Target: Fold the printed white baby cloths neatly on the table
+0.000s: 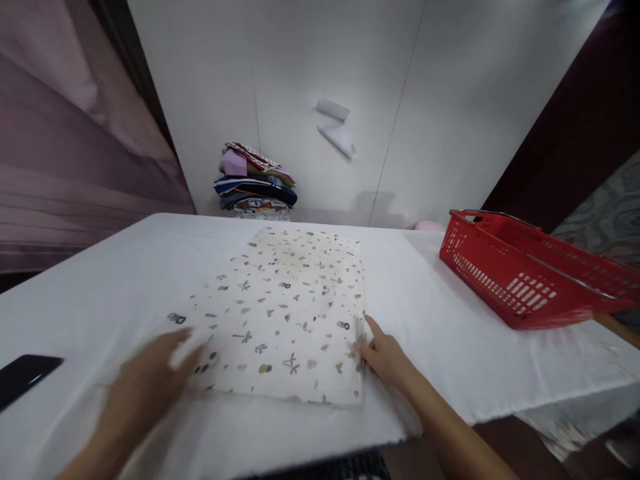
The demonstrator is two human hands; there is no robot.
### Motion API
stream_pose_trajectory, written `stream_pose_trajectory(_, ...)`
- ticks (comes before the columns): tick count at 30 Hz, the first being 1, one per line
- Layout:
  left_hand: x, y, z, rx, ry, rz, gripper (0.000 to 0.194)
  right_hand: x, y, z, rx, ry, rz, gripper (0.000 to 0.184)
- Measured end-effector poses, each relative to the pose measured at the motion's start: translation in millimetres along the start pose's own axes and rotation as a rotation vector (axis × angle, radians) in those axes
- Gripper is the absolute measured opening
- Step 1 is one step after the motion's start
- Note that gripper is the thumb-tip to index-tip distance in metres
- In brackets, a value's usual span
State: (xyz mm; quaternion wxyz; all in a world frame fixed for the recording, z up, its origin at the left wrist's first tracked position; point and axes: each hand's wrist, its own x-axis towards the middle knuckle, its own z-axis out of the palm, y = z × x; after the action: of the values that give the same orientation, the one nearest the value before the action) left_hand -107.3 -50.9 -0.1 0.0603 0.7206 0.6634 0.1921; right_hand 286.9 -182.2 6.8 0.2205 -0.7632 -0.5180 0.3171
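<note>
A cream cloth (285,307) printed with small plants and other motifs lies spread flat, its near edge roughly parallel to the front of the table. My left hand (147,373) is at its near left edge, smeared by motion, with thumb and forefinger apart. Whether it touches the fabric I cannot tell. At the cloth's right edge, my right hand (385,353) pinches the border between thumb and fingers, the forefinger stretched out along it.
A white-covered table (410,287) bears everything. On the right stands a red plastic basket (500,273) with metal handles. Folded clothes (257,177) are stacked at the back. A dark phone (27,373) lies at the left. Pink curtain fabric (75,153) hangs beyond it.
</note>
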Motion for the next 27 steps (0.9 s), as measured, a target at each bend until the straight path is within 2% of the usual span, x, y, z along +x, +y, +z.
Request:
stream_pose_trajectory(1, -15.5, 25.7, 8.6, -0.087, -0.009, 0.143, 0.054, 3.0, 0.4, -1.9, 0.006, 0.000, 0.005, 0.075)
stream_pose_trajectory(2, -31.4, 52.3, 17.5, -0.162, -0.067, 0.283, 0.049, 5.4, 1.4, -3.6, 0.009, 0.007, 0.006, 0.075)
stream_pose_trajectory(5, -73.3, 126.5, 39.8, -0.257, -0.294, 0.610, 0.048, 11.9, 7.5, -7.6, 0.028, 0.090, 0.015, 0.075)
stream_pose_trajectory(7, -90.7, 163.5, 48.1, -0.266, -0.381, 0.724, 0.059, 17.6, 13.2, -9.3, 0.108, 0.138, 0.052, 0.074)
stream_pose_trajectory(10, -100.7, 195.4, 54.3, -0.201, -0.446, 0.793, 0.061, 28.1, 19.5, -8.6, 0.292, 0.150, 0.124, 0.075)
stream_pose_trajectory(14, -100.7, 203.9, 59.8, -0.128, -0.423, 0.804, 0.047, 35.0, 16.6, -3.3, 0.407, 0.085, 0.083, 0.076)
stream_pose_trajectory(20, -101.1, 200.5, 63.6, -0.109, -0.388, 0.820, 0.030, 18.9, 4.0, 2.9, 0.306, -0.103, 0.046, 0.086)
stream_pose_trajectory(23, -102.6, 200.8, 65.0, -0.130, -0.376, 0.824, 0.034, 8.4, 1.8, 9.6, 0.278, -0.147, 0.007, 0.087)
stream_pose_trajectory(27, -106.7, 201.5, 68.5, -0.169, -0.336, 0.776, 0.050, 0.0, -4.0, 17.2, 0.515, -0.136, -0.012, 0.083)
